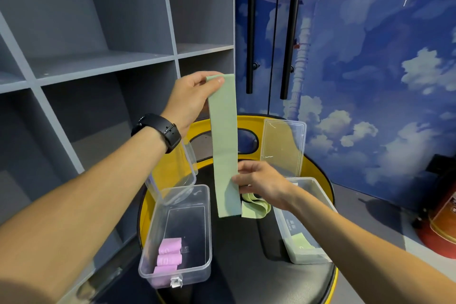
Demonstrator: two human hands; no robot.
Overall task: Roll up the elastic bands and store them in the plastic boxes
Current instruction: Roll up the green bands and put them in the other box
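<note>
Black round seat (246, 266) (yellow-rimmed) beside grey shelving (98, 57); left hand (190, 99) and right hand (261, 180) pinch green band (224, 143).

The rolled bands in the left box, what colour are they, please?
Pink rolled bands, seen in the head view.

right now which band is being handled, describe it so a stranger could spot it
Above the round black seat with a yellow rim, between two clear plastic boxes, hangs a long flat pale green elastic band. The left hand pinches its top, the right hand its lower edge; unlike the rolled pink bands, it is stretched straight.
</note>
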